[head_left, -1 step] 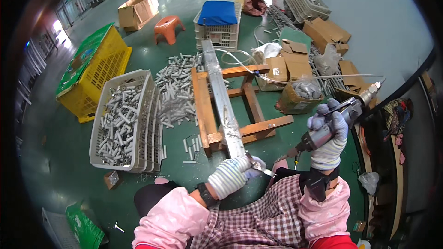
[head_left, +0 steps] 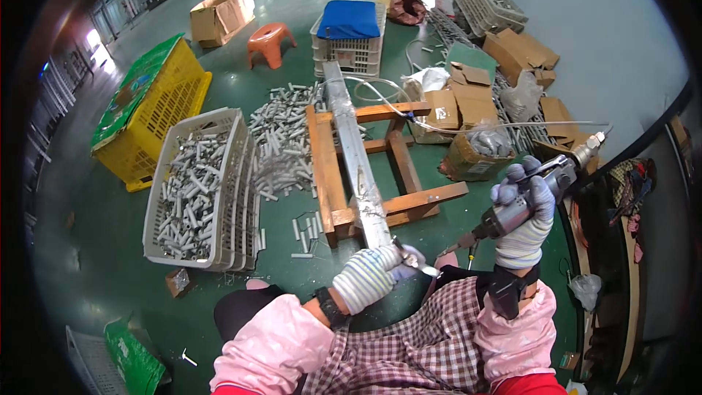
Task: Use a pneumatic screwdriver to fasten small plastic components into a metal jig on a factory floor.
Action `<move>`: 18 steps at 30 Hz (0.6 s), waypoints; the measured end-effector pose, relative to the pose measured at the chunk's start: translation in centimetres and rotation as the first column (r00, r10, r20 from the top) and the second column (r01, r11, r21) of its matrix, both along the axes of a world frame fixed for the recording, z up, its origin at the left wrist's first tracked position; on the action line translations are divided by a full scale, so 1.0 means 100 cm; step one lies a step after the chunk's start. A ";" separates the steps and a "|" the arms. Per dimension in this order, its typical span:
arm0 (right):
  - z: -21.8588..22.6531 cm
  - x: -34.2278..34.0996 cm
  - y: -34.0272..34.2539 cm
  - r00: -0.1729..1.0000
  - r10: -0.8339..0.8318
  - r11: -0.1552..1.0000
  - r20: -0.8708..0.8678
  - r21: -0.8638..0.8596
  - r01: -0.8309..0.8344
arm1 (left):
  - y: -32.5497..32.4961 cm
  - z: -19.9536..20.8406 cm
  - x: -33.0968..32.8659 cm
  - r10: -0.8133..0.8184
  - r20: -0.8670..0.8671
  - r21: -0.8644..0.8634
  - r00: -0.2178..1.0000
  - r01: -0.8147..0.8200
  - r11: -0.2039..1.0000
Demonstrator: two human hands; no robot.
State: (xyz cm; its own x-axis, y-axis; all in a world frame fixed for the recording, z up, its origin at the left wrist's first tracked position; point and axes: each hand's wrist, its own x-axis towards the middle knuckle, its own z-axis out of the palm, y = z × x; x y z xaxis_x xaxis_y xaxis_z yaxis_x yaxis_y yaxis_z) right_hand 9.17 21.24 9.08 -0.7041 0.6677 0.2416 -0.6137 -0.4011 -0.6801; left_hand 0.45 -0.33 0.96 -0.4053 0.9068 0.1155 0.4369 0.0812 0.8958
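My right hand (head_left: 525, 212), in a striped work glove, is wrapped round a grey air-powered driver (head_left: 504, 216). An air hose joins its fitting at the upper right, and its tip slants down toward my left hand. My left hand (head_left: 369, 278), also gloved, is closed at the near end of a long metal beam (head_left: 355, 153). Its fingers pinch a small silvery metal piece (head_left: 425, 269); most of that piece is hidden. The driver's tip is close to the piece but apart from it. Beneath the beam stands a wooden frame (head_left: 322, 175).
Left of the frame lies a pile of short metal tubes (head_left: 285, 139), beside a white crate (head_left: 238, 197) holding more. A yellow crate (head_left: 172, 110), orange stool (head_left: 270, 44) and blue-topped crate (head_left: 347, 58) stand farther off. Cardboard boxes (head_left: 472, 106) line the right; the air hose (head_left: 504, 124) crosses there.
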 end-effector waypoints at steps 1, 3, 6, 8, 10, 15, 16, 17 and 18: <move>-0.002 0.000 0.001 1.000 -0.003 1.000 -0.006 -0.028 0.003 | 0.000 0.005 0.001 0.031 0.036 0.030 0.999 -0.032 0.999; -0.005 0.000 0.005 1.000 -0.010 1.000 -0.005 -0.025 0.010 | -0.003 0.030 -0.004 0.081 0.292 0.071 0.953 -0.106 0.992; -0.008 0.003 0.004 1.000 -0.029 0.999 -0.003 -0.022 0.029 | -0.011 0.045 -0.032 0.231 0.676 0.136 0.700 -0.427 0.894; -0.010 0.003 0.006 0.998 -0.051 0.998 0.023 -0.041 0.052 | -0.025 0.027 -0.060 0.426 0.749 -0.081 0.508 -0.567 0.819; -0.014 0.001 0.004 0.997 -0.057 0.996 0.054 -0.066 0.060 | -0.046 -0.014 -0.078 0.508 0.767 -0.230 0.392 -0.571 0.788; -0.012 -0.009 -0.002 0.999 -0.007 0.987 0.041 -0.160 0.014 | -0.110 -0.072 -0.113 0.365 0.859 -0.097 0.359 -0.587 0.804; -0.011 -0.011 -0.005 0.999 0.011 0.984 0.031 -0.179 -0.006 | -0.128 -0.063 -0.127 0.376 0.803 0.033 0.463 -0.664 0.747; -0.011 -0.012 -0.004 0.999 0.002 0.983 0.036 -0.182 0.005 | -0.130 -0.036 -0.133 0.360 0.838 0.132 0.409 -0.794 0.593; -0.013 -0.013 -0.003 0.999 0.010 0.987 0.050 -0.158 -0.002 | -0.129 -0.015 -0.140 0.327 0.875 0.211 0.358 -0.888 0.409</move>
State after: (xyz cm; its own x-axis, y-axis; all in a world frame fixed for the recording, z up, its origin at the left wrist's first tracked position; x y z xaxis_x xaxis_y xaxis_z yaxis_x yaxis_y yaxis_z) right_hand 7.92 20.97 7.78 -0.7169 0.6904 0.0974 -0.5773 -0.5095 -0.6381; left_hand -13.51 -13.26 -0.59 -0.9837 0.1397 -0.1132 -0.1744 -0.5874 0.7903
